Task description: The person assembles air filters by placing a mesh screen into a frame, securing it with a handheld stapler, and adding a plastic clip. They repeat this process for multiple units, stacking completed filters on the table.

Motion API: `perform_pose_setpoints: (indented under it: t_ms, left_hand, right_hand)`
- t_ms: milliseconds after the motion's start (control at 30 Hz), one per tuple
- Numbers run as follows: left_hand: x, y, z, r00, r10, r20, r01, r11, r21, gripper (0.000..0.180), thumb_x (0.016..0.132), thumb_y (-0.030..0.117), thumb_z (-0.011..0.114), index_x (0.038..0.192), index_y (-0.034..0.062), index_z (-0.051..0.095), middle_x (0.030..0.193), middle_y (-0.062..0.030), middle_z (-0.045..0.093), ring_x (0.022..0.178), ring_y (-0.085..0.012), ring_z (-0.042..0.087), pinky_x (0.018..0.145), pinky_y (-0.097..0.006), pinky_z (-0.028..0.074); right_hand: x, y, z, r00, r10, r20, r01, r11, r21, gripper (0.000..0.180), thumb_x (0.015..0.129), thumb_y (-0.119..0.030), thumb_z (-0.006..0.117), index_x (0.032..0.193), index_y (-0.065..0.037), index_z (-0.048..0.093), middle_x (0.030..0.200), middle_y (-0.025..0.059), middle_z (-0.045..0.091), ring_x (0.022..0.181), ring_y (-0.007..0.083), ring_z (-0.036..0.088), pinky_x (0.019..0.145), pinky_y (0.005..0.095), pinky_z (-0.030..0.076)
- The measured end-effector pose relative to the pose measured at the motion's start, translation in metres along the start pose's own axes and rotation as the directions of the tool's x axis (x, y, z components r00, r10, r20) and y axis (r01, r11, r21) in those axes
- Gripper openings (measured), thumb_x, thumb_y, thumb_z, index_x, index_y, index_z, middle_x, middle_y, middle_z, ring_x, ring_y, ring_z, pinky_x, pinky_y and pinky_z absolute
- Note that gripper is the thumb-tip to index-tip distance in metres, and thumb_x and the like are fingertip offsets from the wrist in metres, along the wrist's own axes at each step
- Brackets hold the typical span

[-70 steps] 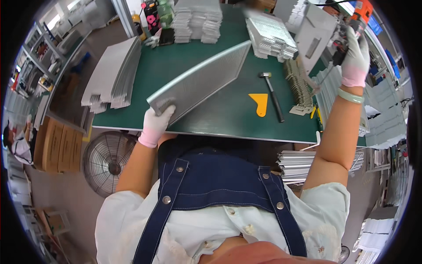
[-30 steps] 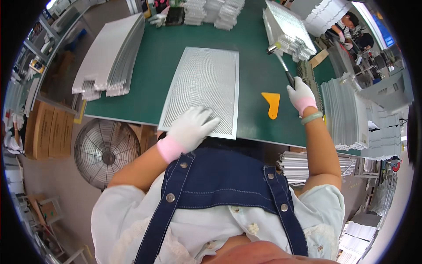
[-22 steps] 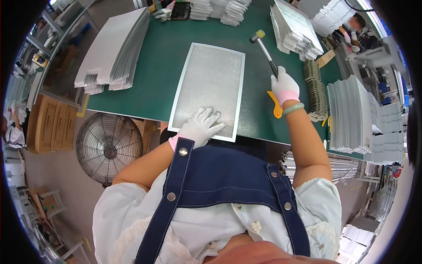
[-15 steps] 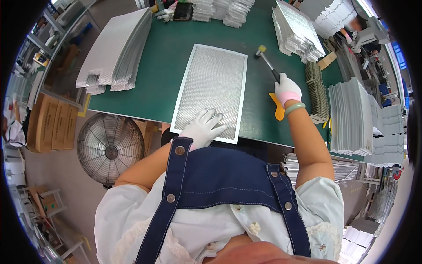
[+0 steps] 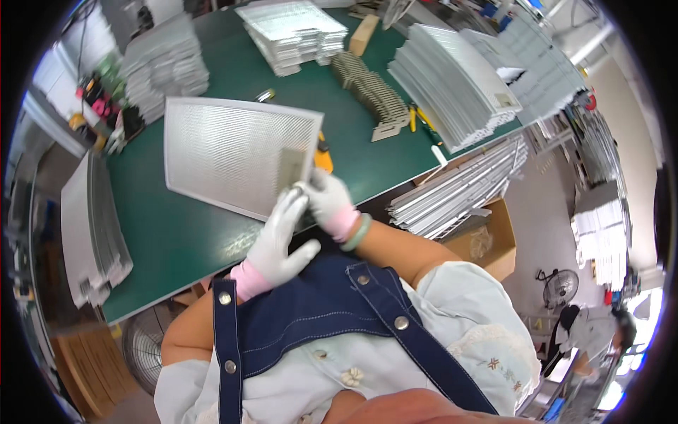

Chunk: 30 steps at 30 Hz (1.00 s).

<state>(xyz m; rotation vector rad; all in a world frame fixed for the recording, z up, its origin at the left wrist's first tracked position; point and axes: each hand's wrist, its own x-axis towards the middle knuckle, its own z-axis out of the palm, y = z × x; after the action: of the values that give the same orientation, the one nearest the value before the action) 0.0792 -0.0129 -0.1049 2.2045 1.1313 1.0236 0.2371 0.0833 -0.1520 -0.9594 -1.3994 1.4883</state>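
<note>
Gloved hands meet at the near corner of a rectangular metal mesh panel (image 5: 236,155) on the green surface (image 5: 191,233). My left hand (image 5: 279,237), in a white glove with a pink cuff, reaches up with its fingers extended, the fingertips touching the panel's corner; that grip is not closed around anything I can make out. My right hand (image 5: 328,201), gloved the same way with a pale green bangle (image 5: 355,233) at the wrist, is curled at the same corner, and its grip appears to pinch the panel's edge, though the left hand's fingers hide part of it. The panel lies across the middle of the surface, its near corner at the front edge just ahead of my denim apron (image 5: 318,318). A yellow scraper (image 5: 323,157) peeks out from under the panel's right edge. Stacks of similar grey panels (image 5: 166,63) stand at the far left, another stack (image 5: 293,32) at the far edge, and a slanted pile (image 5: 452,85) to the right. A row of small metal brackets (image 5: 371,95) lies between them.
</note>
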Motion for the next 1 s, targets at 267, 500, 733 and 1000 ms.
perform_pose_setpoints:
  t_ms: [267, 500, 733, 1000]
  left_hand:
    - [-0.006, -0.025, -0.07, 0.974, 0.053, -0.219, 0.026, 0.94, 0.34, 0.058, 0.085, 0.02, 0.066, 0.135, -0.0034, 0.049, 0.139, -0.0259, 0.049, 0.132, -0.0425, 0.046, 0.111, -0.049, 0.036]
    - [0.128, 0.032, -0.124, 0.929, 0.213, -0.303, -0.139, 0.959, 0.248, 0.06, 0.087, 0.014, 0.061, 0.141, -0.0057, 0.044, 0.144, -0.0213, 0.047, 0.135, -0.0321, 0.045, 0.114, -0.04, 0.033]
    - [0.182, 0.047, -0.125, 0.939, 0.286, -0.19, -0.234, 0.938, 0.254, 0.062, 0.088, 0.017, 0.066, 0.141, -0.0049, 0.042, 0.143, -0.0209, 0.047, 0.134, -0.0307, 0.046, 0.113, -0.039, 0.034]
    - [0.27, 0.059, -0.141, 0.834, 0.471, -0.287, -0.309, 0.83, 0.465, 0.066, 0.086, 0.025, 0.069, 0.142, 0.0013, 0.043, 0.139, -0.0194, 0.05, 0.132, -0.0321, 0.047, 0.112, -0.04, 0.035]
  right_hand:
    - [-0.066, -0.175, -0.275, 0.674, -0.295, -0.678, 0.413, 0.911, 0.014, 0.035, 0.094, -0.018, 0.061, 0.12, 0.005, 0.061, 0.107, 0.0085, 0.066, 0.1, 0.0188, 0.061, 0.088, 0.0337, 0.049]
    - [0.033, -0.207, -0.445, 0.599, -0.633, -0.49, -0.621, 0.019, -0.784, 0.032, 0.087, -0.014, 0.062, 0.118, -0.008, 0.067, 0.112, 0.0173, 0.07, 0.101, 0.031, 0.068, 0.087, 0.0365, 0.053]
    - [0.105, -0.163, -0.588, 0.52, -0.578, -0.629, -0.262, 0.593, -0.761, 0.036, 0.089, -0.023, 0.063, 0.12, -0.005, 0.065, 0.111, 0.0209, 0.069, 0.102, 0.033, 0.067, 0.09, 0.0394, 0.051]
    - [0.081, -0.24, -0.346, 0.242, -0.892, -0.383, -0.083, 0.374, -0.924, 0.064, 0.091, -0.031, 0.066, 0.139, 0.004, 0.045, 0.132, 0.0227, 0.056, 0.12, 0.0322, 0.056, 0.103, 0.0383, 0.042]
